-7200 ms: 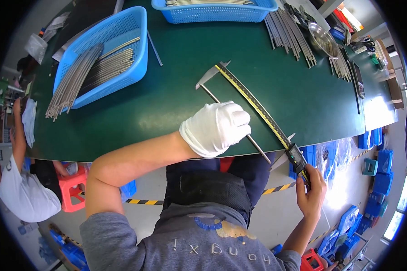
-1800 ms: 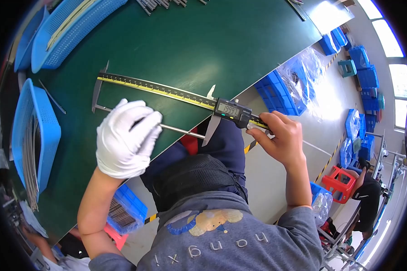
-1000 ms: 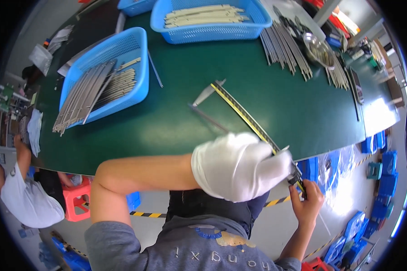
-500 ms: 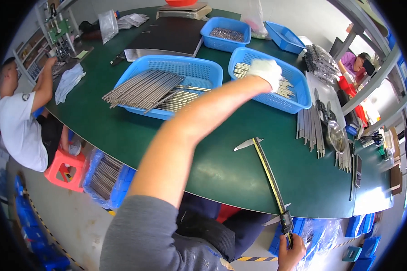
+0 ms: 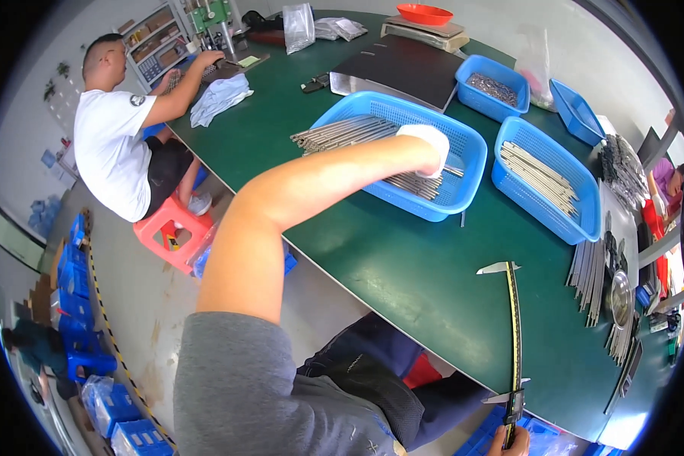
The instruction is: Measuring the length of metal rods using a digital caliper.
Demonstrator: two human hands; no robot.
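My left hand (image 5: 427, 148), in a white glove, reaches down into a blue perforated basket (image 5: 473, 163) of thin metal rods (image 5: 346, 135). Its fingers are hidden, so whether they grip a rod does not show. At the lower edge my bare right hand (image 5: 511, 443) is closed on the body of a digital caliper (image 5: 514, 327). The caliper's long beam points away from me across the table edge, its jaws wide apart with nothing between them. To the right stands a second blue basket (image 5: 591, 194), with pale metal rods (image 5: 538, 176) lying side by side inside.
Behind the baskets are a black-topped box (image 5: 399, 68), a blue basket of small metal parts (image 5: 494, 87) and another blue tray (image 5: 574, 110). More rods (image 5: 587, 277) and a metal bowl (image 5: 620, 298) lie right. A seated person (image 5: 118, 144) works at the left.
My gloved left hand has moved from the right basket to the rods in the left one. The view has swung left. My right hand still holds the caliper.
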